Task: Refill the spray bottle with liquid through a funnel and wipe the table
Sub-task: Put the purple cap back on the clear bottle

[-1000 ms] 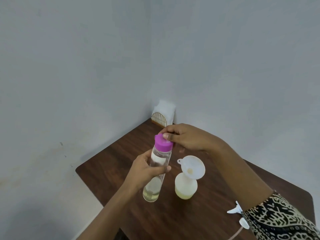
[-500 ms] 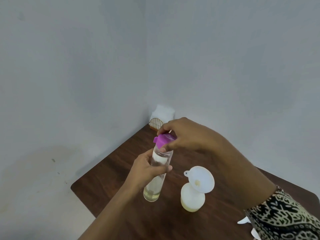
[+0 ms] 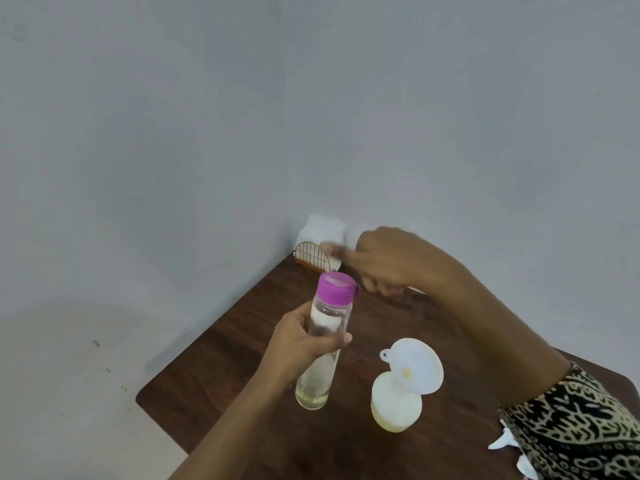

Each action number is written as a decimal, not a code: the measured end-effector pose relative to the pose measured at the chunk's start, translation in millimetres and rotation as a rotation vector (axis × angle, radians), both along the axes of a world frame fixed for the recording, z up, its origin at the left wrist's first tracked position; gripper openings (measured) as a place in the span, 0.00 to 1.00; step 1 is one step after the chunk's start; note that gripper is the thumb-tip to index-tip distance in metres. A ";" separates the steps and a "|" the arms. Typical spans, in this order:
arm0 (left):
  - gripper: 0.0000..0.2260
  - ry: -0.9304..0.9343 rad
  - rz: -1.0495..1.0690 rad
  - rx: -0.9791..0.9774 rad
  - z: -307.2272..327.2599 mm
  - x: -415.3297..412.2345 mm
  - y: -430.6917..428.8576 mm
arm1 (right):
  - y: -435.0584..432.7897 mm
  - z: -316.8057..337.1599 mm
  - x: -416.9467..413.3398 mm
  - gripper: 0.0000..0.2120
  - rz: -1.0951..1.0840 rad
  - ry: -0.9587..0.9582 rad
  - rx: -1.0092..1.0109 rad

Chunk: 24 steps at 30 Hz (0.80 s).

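Nearest, the funnel [image 3: 414,367] sits tilted in the neck of the small pale spray bottle [image 3: 394,410] on the table [image 3: 242,358]. Just beside it, the left hand [image 3: 298,344] is wrapped round the clear refill bottle [image 3: 330,313], purple cap [image 3: 337,287] on. Farther back, the right hand [image 3: 391,261] is blurred near the tissues [image 3: 322,230]; its grip cannot be told. Probably fetching a wipe: the forearm should pass well clear of that funnel
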<state>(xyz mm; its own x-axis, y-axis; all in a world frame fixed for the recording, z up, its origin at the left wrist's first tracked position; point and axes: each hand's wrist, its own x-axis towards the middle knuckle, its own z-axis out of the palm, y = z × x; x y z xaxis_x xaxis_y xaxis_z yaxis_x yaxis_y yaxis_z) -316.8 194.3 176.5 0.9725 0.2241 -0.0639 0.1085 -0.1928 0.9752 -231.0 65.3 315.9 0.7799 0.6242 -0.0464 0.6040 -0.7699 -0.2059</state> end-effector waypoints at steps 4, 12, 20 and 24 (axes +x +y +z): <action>0.17 0.001 -0.018 0.002 4.4 5.5 9.4 | -8.3 13.6 13.1 0.17 0.307 0.054 0.174; 0.19 -0.004 0.033 -0.025 3.9 9.7 12.5 | -4.6 5.6 18.6 0.31 0.086 0.076 0.196; 0.15 -0.043 0.009 0.012 1.9 14.4 17.2 | 7.3 -21.4 21.8 0.21 0.515 0.053 0.056; 0.14 -0.086 0.078 0.084 -5.0 16.5 12.6 | 18.5 -30.5 22.2 0.14 0.466 -0.128 0.041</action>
